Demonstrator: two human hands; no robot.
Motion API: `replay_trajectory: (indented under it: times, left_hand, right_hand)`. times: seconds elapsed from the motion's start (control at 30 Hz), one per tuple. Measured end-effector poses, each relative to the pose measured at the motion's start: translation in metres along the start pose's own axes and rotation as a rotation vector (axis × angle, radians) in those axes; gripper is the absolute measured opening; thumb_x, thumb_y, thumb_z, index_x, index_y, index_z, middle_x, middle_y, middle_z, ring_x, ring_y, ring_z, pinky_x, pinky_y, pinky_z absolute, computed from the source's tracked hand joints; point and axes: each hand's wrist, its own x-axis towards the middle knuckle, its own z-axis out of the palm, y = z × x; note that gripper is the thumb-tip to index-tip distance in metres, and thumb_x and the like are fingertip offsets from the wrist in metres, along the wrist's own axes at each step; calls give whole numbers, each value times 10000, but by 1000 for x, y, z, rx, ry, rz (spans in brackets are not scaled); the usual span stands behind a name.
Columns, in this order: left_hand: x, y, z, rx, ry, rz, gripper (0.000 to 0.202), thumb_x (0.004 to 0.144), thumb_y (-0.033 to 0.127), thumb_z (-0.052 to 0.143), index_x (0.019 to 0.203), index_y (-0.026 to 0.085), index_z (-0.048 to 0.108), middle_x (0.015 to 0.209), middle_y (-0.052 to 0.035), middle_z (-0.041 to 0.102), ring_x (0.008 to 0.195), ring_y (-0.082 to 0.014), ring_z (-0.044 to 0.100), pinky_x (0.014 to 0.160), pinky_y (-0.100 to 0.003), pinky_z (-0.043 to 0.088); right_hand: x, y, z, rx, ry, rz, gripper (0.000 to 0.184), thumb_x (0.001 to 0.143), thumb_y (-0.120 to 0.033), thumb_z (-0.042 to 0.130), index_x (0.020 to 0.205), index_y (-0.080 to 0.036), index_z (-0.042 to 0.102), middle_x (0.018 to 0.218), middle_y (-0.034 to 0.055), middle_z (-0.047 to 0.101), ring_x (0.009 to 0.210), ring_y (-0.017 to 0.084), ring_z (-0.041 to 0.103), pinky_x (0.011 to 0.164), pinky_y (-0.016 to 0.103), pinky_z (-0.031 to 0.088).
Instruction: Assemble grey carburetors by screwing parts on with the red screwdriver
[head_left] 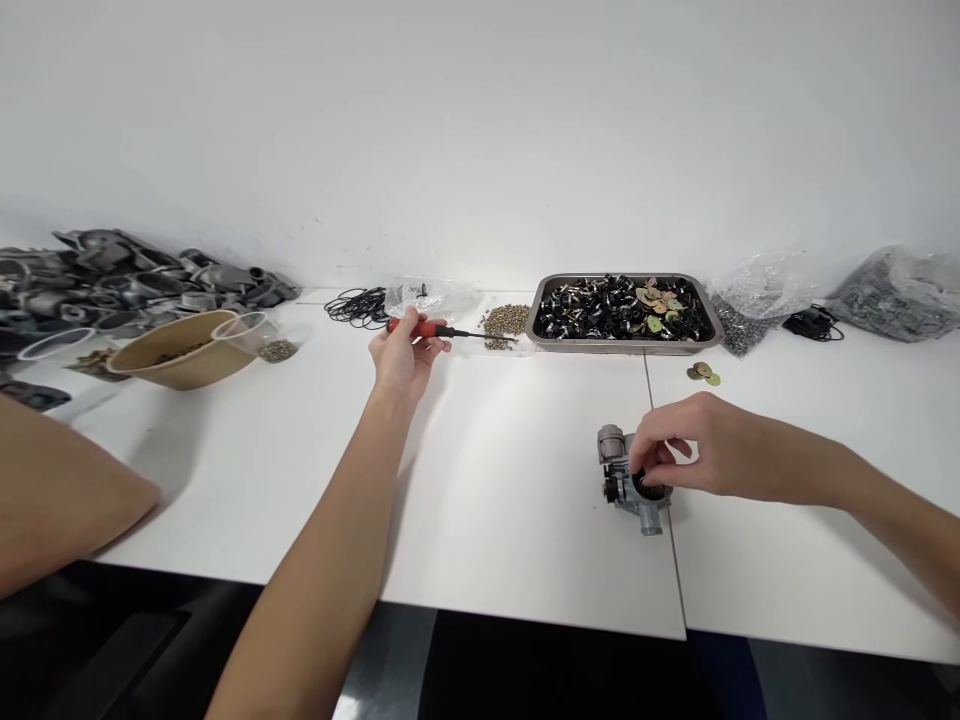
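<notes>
In the head view, a white bench (pixel 495 510) runs across, with a seam from its back part to its front edge. The left hand (pixel 405 350), toward the back edge and left of the middle, is closed around the red and black handle of a screwdriver (pixel 427 329). The shaft points right, its tip at the near side of a pile of brass-coloured screws (pixel 506 320); contact cannot be told.

The right hand (pixel 694 440) has thumb and fingers drawn narrow at the round opening of a grey housing (pixel 637 505); whether they pinch anything cannot be told. The housing lies by the seam, nearer the front edge than the screws.

Along the back edge, right of the screws, a tray (pixel 630 346) carries black parts (pixel 574 310) and discs (pixel 660 305). A few loose discs (pixel 703 373) lie just in front of its right end. Farther right are bags (pixel 900 295) of small grey parts and a black bundle (pixel 812 322).

Left of the left hand lie black cords (pixel 352 307), a tan tub (pixel 184 372) with a clear cup (pixel 244 325) at its right end, and heaped castings (pixel 120 275). Another person's arm (pixel 67 490) crosses the front edge at far left.
</notes>
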Motion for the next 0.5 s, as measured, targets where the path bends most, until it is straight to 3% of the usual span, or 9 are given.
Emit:
replay_trajectory:
  times: [0.23, 0.33, 0.5]
  left_hand:
    - [-2, 2, 1, -9, 0, -4, 274, 818, 348, 685, 679, 145, 564, 684, -81, 672, 488, -109, 572, 447, -223, 484]
    - [-2, 4, 3, -19, 8, -5, 265, 823, 336, 677, 680, 143, 566, 681, -81, 670, 498, -113, 574, 443, -224, 481]
    - [-4, 6, 4, -23, 14, -13, 265, 804, 336, 692, 682, 140, 563, 680, -81, 668, 481, -105, 549, 436, -228, 474]
  right_hand:
    - [5, 6, 2, -28, 23, 45, 129, 846, -293, 582, 946, -259, 656, 962, 19, 595, 701, 105, 515, 586, 238, 386]
    - [9, 10, -1, 21, -13, 118, 164, 814, -344, 634, 942, -241, 632, 845, 7, 526, 667, 98, 461, 594, 233, 390]
    - [16, 11, -5, 179, -104, 162, 178, 777, -303, 675, 916, -211, 609, 741, -17, 477, 670, 95, 433, 596, 220, 369]
